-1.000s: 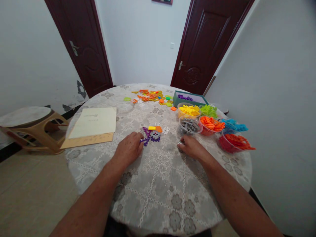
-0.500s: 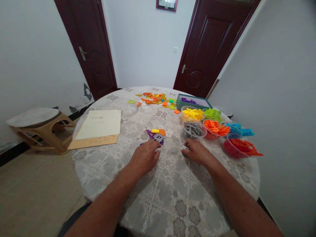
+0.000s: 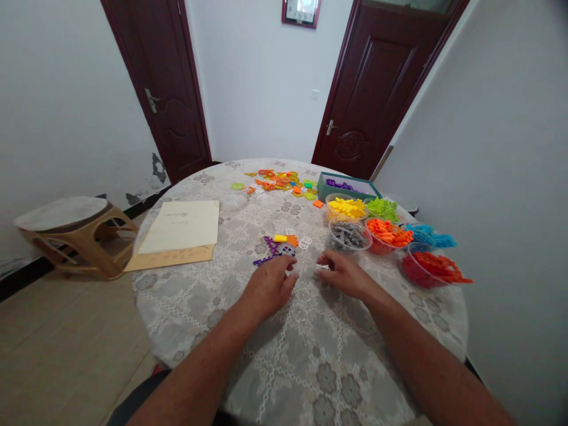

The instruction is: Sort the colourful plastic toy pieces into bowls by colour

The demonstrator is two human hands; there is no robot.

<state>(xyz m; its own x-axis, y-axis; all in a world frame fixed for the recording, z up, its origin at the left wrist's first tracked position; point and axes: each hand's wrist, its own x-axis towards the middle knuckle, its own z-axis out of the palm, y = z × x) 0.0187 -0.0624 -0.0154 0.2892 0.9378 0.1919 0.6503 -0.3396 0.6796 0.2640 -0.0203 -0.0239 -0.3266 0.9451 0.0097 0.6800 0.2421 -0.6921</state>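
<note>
My left hand (image 3: pixel 270 285) lies palm down on the lace tablecloth (image 3: pixel 306 355), fingers loosely stretched, with nothing visible in it. Its fingertips are just short of a small cluster of purple pieces (image 3: pixel 270 252), beside a yellow block (image 3: pixel 280 238), an orange block (image 3: pixel 292 240) and white grid pieces (image 3: pixel 305 241). My right hand (image 3: pixel 345 274) rests on the table a little to the right, fingers curled in a pinch on a small white piece (image 3: pixel 323 267). It sits just in front of a clear bowl of grey pieces (image 3: pixel 350 235).
Bowls of yellow (image 3: pixel 347 207), green (image 3: pixel 382 207), orange (image 3: pixel 389 231), blue (image 3: pixel 429 236) and red pieces (image 3: pixel 429 267) line the right side. A teal box (image 3: pixel 348 186) and scattered coloured pieces (image 3: pixel 284 180) lie farther back. Paper (image 3: pixel 183 223) lies left; a stool (image 3: pixel 73 234) stands beside the table.
My left hand has slid right, off the purple cluster, toward my right hand. My right hand has shifted slightly left with the white piece. The view has tilted up.
</note>
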